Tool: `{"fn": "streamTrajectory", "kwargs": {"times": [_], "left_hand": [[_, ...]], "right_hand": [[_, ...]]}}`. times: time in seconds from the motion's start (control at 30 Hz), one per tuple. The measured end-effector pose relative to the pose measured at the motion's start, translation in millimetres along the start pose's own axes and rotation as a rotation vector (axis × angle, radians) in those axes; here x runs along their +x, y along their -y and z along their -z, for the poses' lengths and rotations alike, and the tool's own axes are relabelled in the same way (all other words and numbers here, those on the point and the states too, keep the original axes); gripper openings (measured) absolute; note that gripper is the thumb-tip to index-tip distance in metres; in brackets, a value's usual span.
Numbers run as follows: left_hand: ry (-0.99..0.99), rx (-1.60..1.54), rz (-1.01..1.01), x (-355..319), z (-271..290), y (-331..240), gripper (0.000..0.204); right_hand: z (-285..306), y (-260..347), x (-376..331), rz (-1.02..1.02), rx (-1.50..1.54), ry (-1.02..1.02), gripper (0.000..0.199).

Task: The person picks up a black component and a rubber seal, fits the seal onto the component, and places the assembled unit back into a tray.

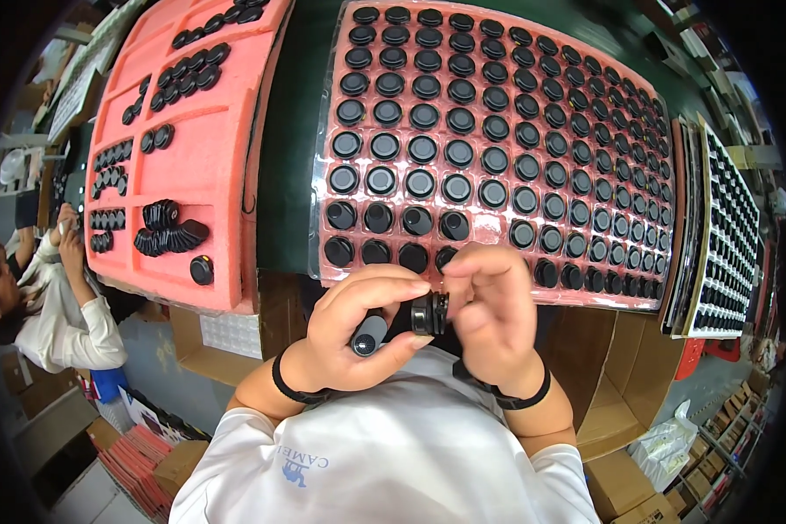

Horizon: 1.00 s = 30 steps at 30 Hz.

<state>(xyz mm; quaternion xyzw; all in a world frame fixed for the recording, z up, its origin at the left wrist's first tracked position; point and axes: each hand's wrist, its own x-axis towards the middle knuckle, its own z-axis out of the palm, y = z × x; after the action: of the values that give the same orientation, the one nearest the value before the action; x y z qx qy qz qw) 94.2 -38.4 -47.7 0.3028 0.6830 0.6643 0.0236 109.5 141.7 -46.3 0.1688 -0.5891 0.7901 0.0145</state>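
In front of my chest, my left hand (349,323) pinches a short black ribbed cylinder (424,315), which looks like a lens, between thumb and fingertips. A dark pen-shaped tool (369,335) with a rounded, speckled end is tucked in the same palm. Close to the cylinder's right side is my right hand (495,306), its fingers bent and smeared by motion; whether they touch the part is hard to see. Just beyond both hands lies a clear plastic tray (489,229) on pink foam, filled with rows of round black parts (421,148). One pocket in its near rows shows bare pink.
A pink foam tray (188,166) at the left holds stacks of black rings and a single black part (202,270). Upright trays (716,236) lean at the right. Cardboard boxes (624,384) stand below the bench edge. Another person (52,306) works at far left.
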Motion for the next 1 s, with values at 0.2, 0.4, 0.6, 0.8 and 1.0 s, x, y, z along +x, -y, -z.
{"fn": "streamTrajectory", "kwargs": {"times": [0.2,0.4,0.6,0.8,1.0], "left_hand": [[-0.006,0.002,-0.015,0.6,0.2,1.3,0.045],[0.023,0.056,0.061,-2.2,3.2,-3.3,0.042],[0.025,0.059,0.064,-1.4,4.0,0.2,0.044],[-0.03,0.017,0.089,1.6,-0.6,1.2,0.045],[-0.006,-0.074,0.153,2.2,0.9,1.0,0.044]], "right_hand": [[-4.1,4.9,1.8,-0.202,0.256,-0.121,0.033],[1.8,7.2,-1.4,-0.158,-0.018,-0.054,0.034],[9.5,3.9,2.8,0.034,-0.392,0.05,0.036],[15.6,5.2,4.4,0.074,-0.456,0.087,0.032],[35.4,6.0,8.7,0.036,-0.641,-0.14,0.029]]}}
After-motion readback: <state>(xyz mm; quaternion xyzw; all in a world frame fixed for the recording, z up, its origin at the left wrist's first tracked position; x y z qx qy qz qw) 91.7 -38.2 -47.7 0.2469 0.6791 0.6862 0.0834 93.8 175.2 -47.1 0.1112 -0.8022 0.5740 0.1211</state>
